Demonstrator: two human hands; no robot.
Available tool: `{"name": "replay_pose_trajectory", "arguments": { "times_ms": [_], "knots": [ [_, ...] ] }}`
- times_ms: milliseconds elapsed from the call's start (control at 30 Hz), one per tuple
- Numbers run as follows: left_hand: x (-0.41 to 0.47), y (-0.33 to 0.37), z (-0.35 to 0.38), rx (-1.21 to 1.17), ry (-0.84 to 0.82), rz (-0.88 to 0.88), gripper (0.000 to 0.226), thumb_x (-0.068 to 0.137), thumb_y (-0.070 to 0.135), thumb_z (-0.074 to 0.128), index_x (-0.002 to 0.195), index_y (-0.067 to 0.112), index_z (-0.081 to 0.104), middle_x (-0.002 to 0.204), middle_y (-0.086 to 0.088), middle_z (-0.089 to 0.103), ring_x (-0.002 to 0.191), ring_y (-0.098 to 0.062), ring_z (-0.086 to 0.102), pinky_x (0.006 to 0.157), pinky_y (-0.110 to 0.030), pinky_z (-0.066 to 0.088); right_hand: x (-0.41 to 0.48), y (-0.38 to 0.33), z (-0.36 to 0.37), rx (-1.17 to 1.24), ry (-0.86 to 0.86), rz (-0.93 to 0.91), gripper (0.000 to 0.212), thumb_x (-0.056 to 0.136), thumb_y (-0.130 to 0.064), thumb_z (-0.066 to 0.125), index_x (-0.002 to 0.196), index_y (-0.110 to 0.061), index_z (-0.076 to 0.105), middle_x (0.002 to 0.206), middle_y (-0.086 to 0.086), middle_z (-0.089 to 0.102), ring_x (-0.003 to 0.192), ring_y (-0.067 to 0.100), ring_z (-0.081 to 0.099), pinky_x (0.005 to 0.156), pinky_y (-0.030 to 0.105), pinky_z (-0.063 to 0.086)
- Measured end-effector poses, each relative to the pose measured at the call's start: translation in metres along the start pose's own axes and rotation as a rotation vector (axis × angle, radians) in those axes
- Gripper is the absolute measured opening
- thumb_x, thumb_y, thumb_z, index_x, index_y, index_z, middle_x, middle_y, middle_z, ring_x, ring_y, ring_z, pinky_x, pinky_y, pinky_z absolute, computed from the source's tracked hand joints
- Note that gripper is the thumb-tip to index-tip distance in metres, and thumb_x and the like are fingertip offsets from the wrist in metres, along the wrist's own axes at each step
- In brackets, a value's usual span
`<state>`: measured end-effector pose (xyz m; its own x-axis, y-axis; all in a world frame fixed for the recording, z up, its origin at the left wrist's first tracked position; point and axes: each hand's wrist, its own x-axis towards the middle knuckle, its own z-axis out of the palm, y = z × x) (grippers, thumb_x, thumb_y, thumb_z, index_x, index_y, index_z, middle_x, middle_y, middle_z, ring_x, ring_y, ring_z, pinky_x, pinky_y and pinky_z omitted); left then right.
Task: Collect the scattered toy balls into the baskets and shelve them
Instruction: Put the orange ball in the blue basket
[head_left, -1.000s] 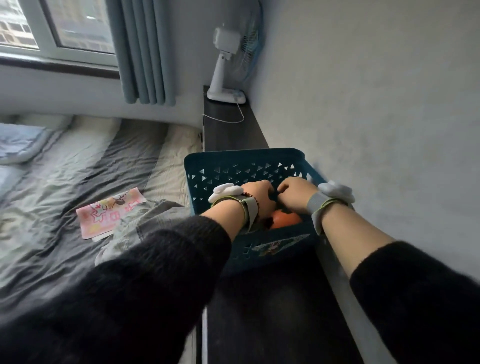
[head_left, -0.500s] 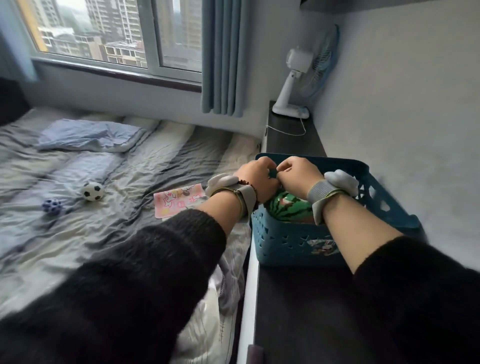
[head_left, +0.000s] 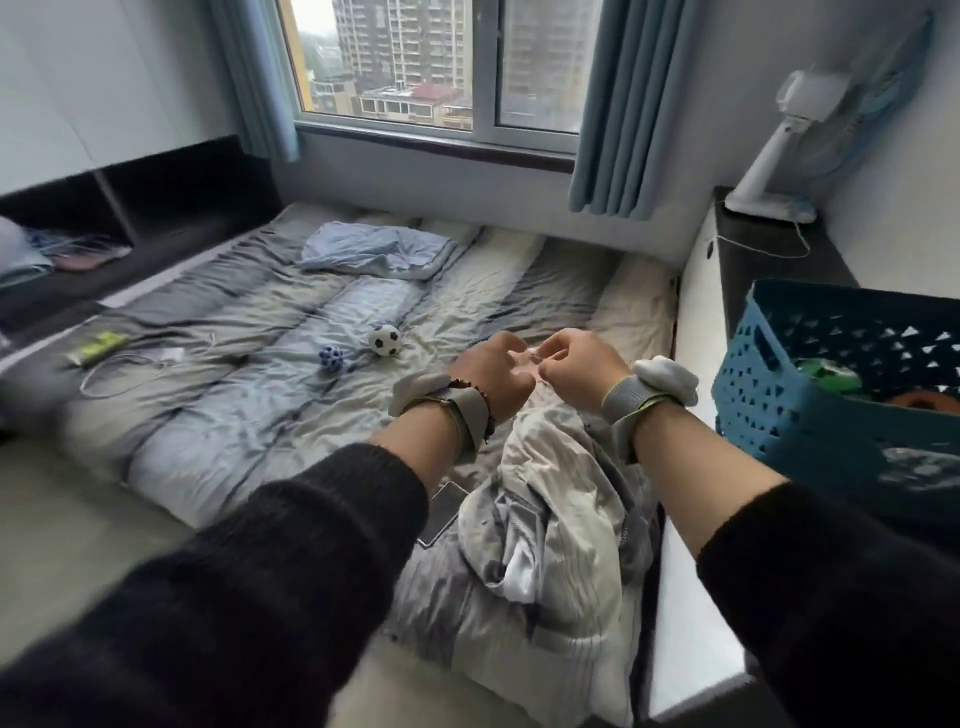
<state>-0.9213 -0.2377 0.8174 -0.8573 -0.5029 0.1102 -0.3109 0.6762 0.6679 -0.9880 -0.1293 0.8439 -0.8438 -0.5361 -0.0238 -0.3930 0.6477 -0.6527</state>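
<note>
A blue plastic basket (head_left: 769, 410) stands on the dark shelf (head_left: 769, 265) at the right, with a green ball (head_left: 826, 375) and an orange ball (head_left: 919, 401) inside. Out on the bed (head_left: 249, 395) lie a black-and-white football (head_left: 385, 340) and a small blue-and-white holed ball (head_left: 330, 358). My left hand (head_left: 493, 374) and my right hand (head_left: 582, 371) hover side by side over the bed, left of the basket, fingers curled with nothing in them. Both wrists wear grey bands.
A crumpled grey garment (head_left: 545, 519) lies on the bed below my hands. A pillow (head_left: 379, 249) rests near the window. A white fan (head_left: 779, 150) stands on the shelf's far end. A yellow-green packet (head_left: 96, 347) and a white cable (head_left: 130, 364) sit at the bed's left.
Both hands have left the basket's rim and moved left, out over the bed. The view has swung left, so the basket now sits at the right edge.
</note>
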Motion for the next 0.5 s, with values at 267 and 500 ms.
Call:
{"name": "replay_pose_trajectory", "arguments": {
  "times_ms": [267, 500],
  "knots": [
    [-0.049, -0.103, -0.057, -0.050, 0.041, -0.170, 0.039, 0.082, 0.024, 0.063, 0.120, 0.019, 0.058, 0.110, -0.002, 0.067, 0.100, -0.020, 0.062, 0.084, -0.026, 0.044, -0.017, -0.058, 0.102, 0.006, -0.168, -0.059, 0.019, 0.084, -0.014, 0.059, 0.102, -0.014, 0.066, 0.106, 0.011, 0.069, 0.098, 0.026, 0.064, 0.089, 0.034, 0.051],
    [-0.054, -0.182, -0.077, -0.155, 0.055, -0.344, 0.039, 0.078, 0.022, 0.065, 0.117, 0.020, 0.057, 0.097, 0.001, 0.063, 0.090, -0.019, 0.062, 0.082, -0.031, 0.052, 0.006, -0.085, 0.179, 0.012, -0.292, -0.099, 0.017, 0.084, -0.019, 0.061, 0.101, -0.018, 0.065, 0.103, 0.006, 0.070, 0.091, 0.021, 0.063, 0.077, 0.027, 0.047]
  ]
}}
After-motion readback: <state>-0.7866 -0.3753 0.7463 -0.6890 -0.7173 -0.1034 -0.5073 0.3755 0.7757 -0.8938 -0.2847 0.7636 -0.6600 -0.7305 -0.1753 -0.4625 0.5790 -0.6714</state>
